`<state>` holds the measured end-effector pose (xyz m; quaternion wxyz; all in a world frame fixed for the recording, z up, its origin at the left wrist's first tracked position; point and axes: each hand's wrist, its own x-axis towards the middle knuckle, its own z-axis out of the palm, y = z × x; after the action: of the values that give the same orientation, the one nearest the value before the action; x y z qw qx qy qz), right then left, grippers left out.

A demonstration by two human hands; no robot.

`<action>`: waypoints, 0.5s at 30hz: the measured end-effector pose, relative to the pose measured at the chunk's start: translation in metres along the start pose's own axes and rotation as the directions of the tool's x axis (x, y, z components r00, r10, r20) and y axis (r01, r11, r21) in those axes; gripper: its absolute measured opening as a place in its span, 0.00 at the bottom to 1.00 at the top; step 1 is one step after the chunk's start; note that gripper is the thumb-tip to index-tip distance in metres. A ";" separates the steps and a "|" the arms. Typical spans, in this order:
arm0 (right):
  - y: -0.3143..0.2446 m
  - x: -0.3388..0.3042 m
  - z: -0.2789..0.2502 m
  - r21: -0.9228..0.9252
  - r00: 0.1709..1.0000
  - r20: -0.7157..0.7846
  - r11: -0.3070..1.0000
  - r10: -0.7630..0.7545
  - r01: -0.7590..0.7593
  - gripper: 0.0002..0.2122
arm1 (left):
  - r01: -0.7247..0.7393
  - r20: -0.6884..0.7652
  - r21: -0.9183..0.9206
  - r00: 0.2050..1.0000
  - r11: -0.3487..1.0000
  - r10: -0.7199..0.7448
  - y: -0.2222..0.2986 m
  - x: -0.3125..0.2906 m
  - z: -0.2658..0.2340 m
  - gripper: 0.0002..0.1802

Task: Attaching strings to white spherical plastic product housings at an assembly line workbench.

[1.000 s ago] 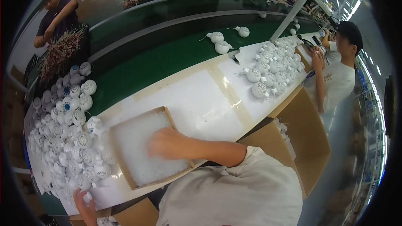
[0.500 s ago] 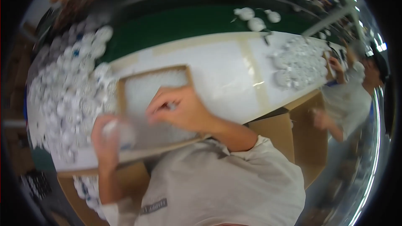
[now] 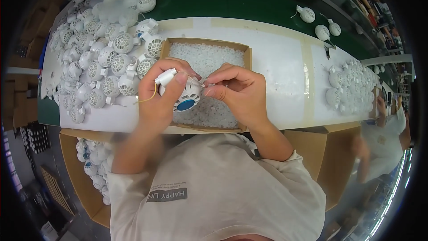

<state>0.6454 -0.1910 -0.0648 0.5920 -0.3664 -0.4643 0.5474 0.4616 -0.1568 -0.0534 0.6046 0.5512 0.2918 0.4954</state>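
Observation:
My left hand (image 3: 161, 90) is closed round a white round fan head (image 3: 189, 92) with a slatted grille and a blue centre disc. A white tab (image 3: 165, 76) sticks up between thumb and fingers, and a thin yellow wire (image 3: 154, 93) hangs off to the left. Thumb and fingers of my right hand (image 3: 238, 90) pinch at the fan head's right side. Something tiny and pale shows at those fingertips, too small to name. Both hands are above a shallow cardboard box (image 3: 248, 58) filled with small clear plastic pieces (image 3: 208, 54).
A large heap of similar white fan heads (image 3: 111, 58) covers the table's left. Another group (image 3: 350, 85) lies at right, and several sit on the green surface (image 3: 249, 6) behind. Cardboard cartons (image 3: 307, 149) stand below the table edge. At far right a person (image 3: 381, 138) works.
The left hand has come from the box's left side to its middle, bringing the fan head up to the right hand. The hands are now close together. The view has shifted.

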 end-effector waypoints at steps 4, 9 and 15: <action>0.006 0.005 0.014 0.168 1.000 -0.004 0.985 0.023 -0.022 0.08 | -0.015 -0.040 0.030 0.999 0.999 0.016 -0.005 -0.005 -0.004 0.05; 0.012 0.004 0.021 0.246 1.000 -0.020 0.969 0.017 -0.011 0.08 | -0.065 -0.114 0.084 0.991 0.994 0.074 -0.015 -0.010 -0.008 0.05; 0.020 0.003 0.026 0.336 0.989 -0.145 0.938 -0.035 0.082 0.09 | -0.119 -0.237 0.101 0.961 0.988 0.140 -0.020 -0.010 -0.003 0.05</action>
<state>0.6148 -0.1870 -0.0756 0.6929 -0.2810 -0.3317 0.5752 0.4614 -0.1628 -0.0748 0.5065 0.5296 0.3481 0.5846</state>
